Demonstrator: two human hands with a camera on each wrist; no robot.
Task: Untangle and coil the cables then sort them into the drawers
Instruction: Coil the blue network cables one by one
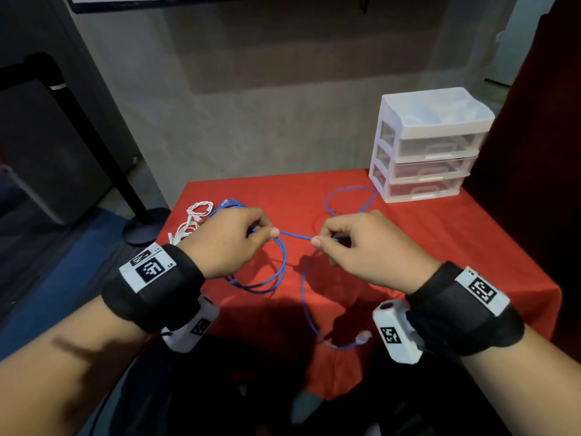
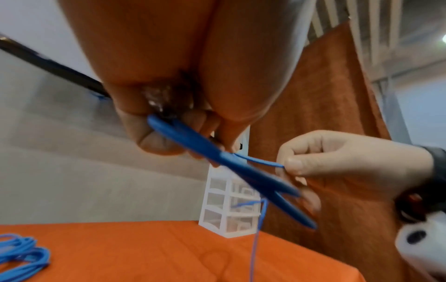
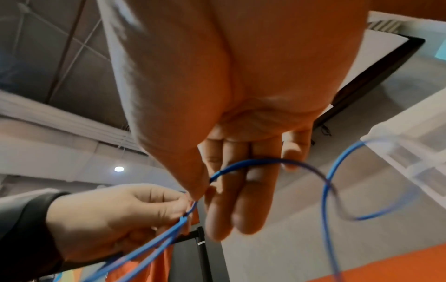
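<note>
A blue cable (image 1: 294,236) stretches between my two hands above the red table (image 1: 456,247). My left hand (image 1: 232,239) pinches it and holds several hanging loops (image 1: 276,278). My right hand (image 1: 355,243) pinches the cable between thumb and forefinger; a loose loop (image 1: 350,199) lies behind it, and the cable's tail drops to a clear plug (image 1: 363,336) at the table's front edge. In the left wrist view the blue loops (image 2: 217,152) run out of my curled fingers (image 2: 154,137). The right wrist view shows the cable (image 3: 253,162) crossing my fingers (image 3: 224,190). The white drawer unit (image 1: 430,146) stands back right, all drawers closed.
A tangled white cable (image 1: 191,221) and another bunch of blue cable (image 1: 228,204) lie at the table's back left. A black stand with a round base (image 1: 146,226) is on the floor left of the table. A dark red curtain (image 1: 534,152) hangs at the right.
</note>
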